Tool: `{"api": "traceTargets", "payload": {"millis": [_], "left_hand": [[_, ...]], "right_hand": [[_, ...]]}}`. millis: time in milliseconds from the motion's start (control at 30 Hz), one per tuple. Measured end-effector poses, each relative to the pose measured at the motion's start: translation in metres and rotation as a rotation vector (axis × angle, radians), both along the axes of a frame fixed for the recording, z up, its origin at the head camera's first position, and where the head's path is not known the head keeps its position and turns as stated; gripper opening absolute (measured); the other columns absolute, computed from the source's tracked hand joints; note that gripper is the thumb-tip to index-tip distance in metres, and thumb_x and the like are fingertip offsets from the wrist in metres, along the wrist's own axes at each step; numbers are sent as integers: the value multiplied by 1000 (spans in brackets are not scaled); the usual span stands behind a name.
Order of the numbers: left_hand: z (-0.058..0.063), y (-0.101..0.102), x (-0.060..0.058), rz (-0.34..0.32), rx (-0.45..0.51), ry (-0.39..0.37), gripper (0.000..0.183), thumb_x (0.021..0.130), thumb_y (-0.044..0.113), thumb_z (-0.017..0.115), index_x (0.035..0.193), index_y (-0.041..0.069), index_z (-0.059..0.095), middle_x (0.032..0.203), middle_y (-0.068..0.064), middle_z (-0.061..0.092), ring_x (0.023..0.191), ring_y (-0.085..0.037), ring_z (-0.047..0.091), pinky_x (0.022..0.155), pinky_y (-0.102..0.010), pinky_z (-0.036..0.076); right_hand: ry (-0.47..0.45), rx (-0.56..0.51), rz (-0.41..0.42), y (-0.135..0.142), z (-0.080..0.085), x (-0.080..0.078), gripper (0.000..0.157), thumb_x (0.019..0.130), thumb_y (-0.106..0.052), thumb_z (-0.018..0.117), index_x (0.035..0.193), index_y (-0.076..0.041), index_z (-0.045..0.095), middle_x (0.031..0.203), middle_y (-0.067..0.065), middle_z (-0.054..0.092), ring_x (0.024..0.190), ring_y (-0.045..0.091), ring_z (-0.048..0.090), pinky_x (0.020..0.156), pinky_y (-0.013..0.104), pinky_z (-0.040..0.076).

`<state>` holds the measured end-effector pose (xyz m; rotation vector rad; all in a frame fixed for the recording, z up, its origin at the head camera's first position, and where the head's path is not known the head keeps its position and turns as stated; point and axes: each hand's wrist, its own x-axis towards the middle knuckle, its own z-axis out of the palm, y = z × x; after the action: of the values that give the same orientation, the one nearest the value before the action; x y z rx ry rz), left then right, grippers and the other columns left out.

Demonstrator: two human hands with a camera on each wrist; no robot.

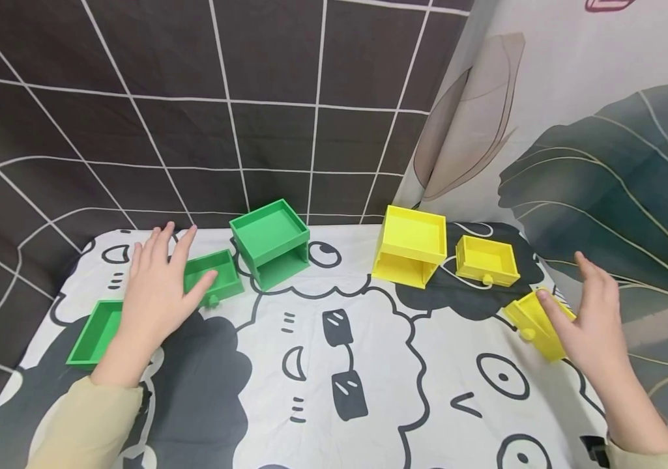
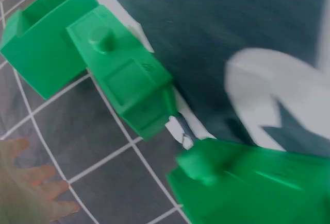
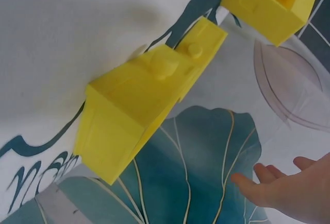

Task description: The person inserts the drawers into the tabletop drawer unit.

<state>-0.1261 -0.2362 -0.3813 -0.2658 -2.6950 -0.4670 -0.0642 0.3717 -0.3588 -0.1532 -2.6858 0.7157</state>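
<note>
My left hand (image 1: 158, 290), fingers spread and empty, hovers over two small green drawers. One green drawer (image 1: 92, 335) lies partly behind the wrist; the other green drawer (image 1: 222, 277), with a round knob, shows beyond the thumb. A green cabinet shell (image 1: 272, 238) with an open front stands right of them. On the other side my right hand (image 1: 596, 326) is held up, fingers extended and empty, its thumb overlapping a tilted yellow drawer (image 1: 536, 329). Another yellow drawer (image 1: 487, 262) sits nearer the yellow cabinet shell (image 1: 411, 238). In the right wrist view the right hand (image 3: 289, 183) is apart from the yellow drawers.
A white cloth (image 1: 322, 339) with black cartoon drawings covers the surface. Behind it hangs a dark cloth (image 1: 181, 130) with a white grid. A leaf-patterned curtain (image 1: 603, 169) hangs at the right, close beside the yellow drawers.
</note>
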Motion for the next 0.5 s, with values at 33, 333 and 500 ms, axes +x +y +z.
{"api": "traceTargets", "payload": {"millis": [33, 333, 500], "left_hand": [[2, 3, -2, -6, 8, 4, 79, 95, 42, 69, 161, 7, 41, 164, -36, 34, 153, -58, 30, 130, -75, 17], [22, 34, -15, -74, 48, 12, 75, 98, 39, 67, 160, 7, 42, 167, -32, 33, 156, -55, 28, 131, -73, 18], [30, 54, -24, -119, 29, 12, 72, 99, 41, 66, 159, 8, 45, 166, -30, 35, 157, -52, 29, 130, -72, 23]], "right_hand": [[6, -16, -2, 0, 0, 1, 79, 107, -17, 60, 171, -9, 14, 167, 35, 21, 150, 59, 26, 138, 44, 25], [40, -202, -52, -4, 0, 9, 67, 111, -22, 53, 170, -19, 23, 168, 21, 33, 154, 4, 36, 116, -5, 24], [-4, -281, -73, -2, 2, 12, 64, 113, -24, 49, 170, -25, 21, 171, 11, 32, 150, -1, 39, 110, -9, 27]]}}
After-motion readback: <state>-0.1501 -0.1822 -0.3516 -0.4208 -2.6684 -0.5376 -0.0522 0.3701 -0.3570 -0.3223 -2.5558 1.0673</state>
